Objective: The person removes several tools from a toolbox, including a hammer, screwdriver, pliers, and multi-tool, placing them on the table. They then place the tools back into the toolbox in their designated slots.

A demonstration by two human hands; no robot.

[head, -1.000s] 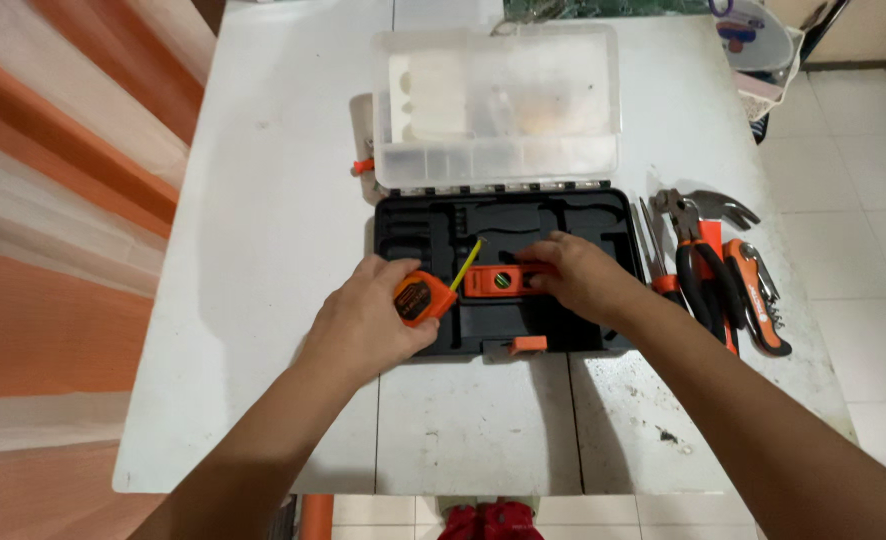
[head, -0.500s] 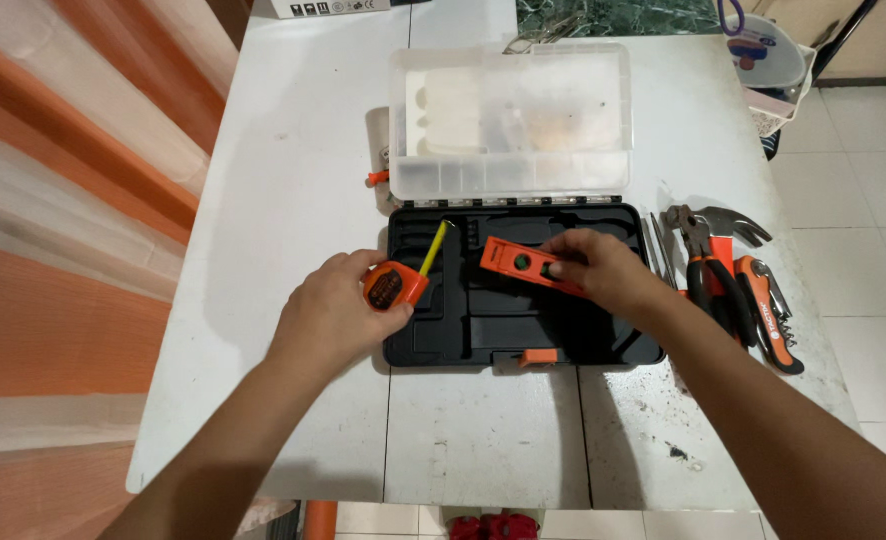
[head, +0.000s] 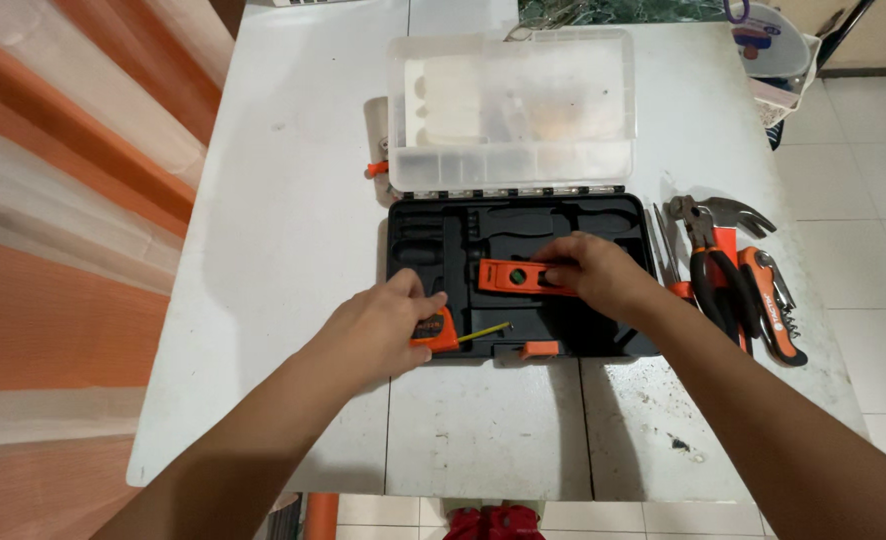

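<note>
White counter under both hands. Black tool case, clear lid open, mostly empty. Loose pliers and hammer beyond our right hand, which pinches the orange level over the tray. Left hand grips the tape measure at the case's near-left edge, not seated.

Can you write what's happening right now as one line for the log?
left hand: holds orange tape measure | right hand: grips orange level over black tool case | lid: open | pliers: on table
</note>
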